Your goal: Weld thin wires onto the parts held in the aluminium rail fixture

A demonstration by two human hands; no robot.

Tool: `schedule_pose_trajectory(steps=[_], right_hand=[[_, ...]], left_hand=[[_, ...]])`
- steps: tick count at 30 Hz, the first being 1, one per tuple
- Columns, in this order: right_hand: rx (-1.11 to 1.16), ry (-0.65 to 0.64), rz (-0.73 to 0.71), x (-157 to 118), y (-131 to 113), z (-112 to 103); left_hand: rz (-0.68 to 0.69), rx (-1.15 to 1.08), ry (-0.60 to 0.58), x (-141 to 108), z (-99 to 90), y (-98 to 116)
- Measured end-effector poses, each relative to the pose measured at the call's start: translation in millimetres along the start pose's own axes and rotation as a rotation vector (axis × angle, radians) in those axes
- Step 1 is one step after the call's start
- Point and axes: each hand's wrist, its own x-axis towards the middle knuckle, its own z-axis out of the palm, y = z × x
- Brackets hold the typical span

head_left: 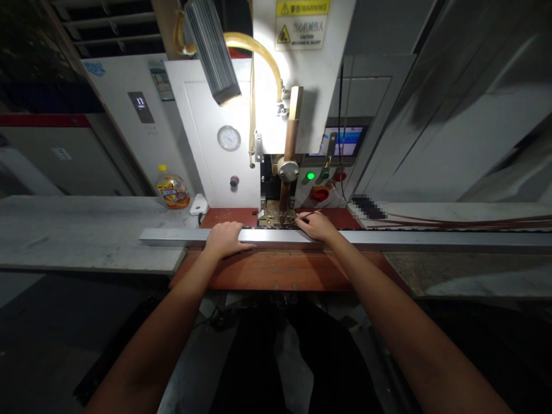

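Observation:
A long silver metal bar (280,236) lies across the front of the machine, over a reddish-brown board (254,270). My left hand (226,238) grips the bar left of the copper-coloured rod (284,198), fingers over its top and thumb along its front. Just right of the rod's tip, my right hand (316,225) is closed at the bar's back edge, its fingertips pinched on a thin dark wire. Small metal fixture parts (271,215) sit behind the bar, under the rod.
A bottle of orange liquid (173,190) and a white device (199,204) stand on the left table (86,230). Reddish-brown rods (466,222) lie behind the bar at right. Above are a lamp (213,52), a gauge (229,138), lit green button (310,176) and screen (349,141).

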Motion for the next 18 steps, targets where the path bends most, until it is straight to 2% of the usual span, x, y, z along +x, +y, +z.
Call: schedule_pose_trajectory(steps=[18], right_hand=[[0.002, 0.014, 0.005, -2.0, -2.4, -0.2]], left_hand=[[0.007, -0.014, 0.022, -0.2, 4.8, -2.2]])
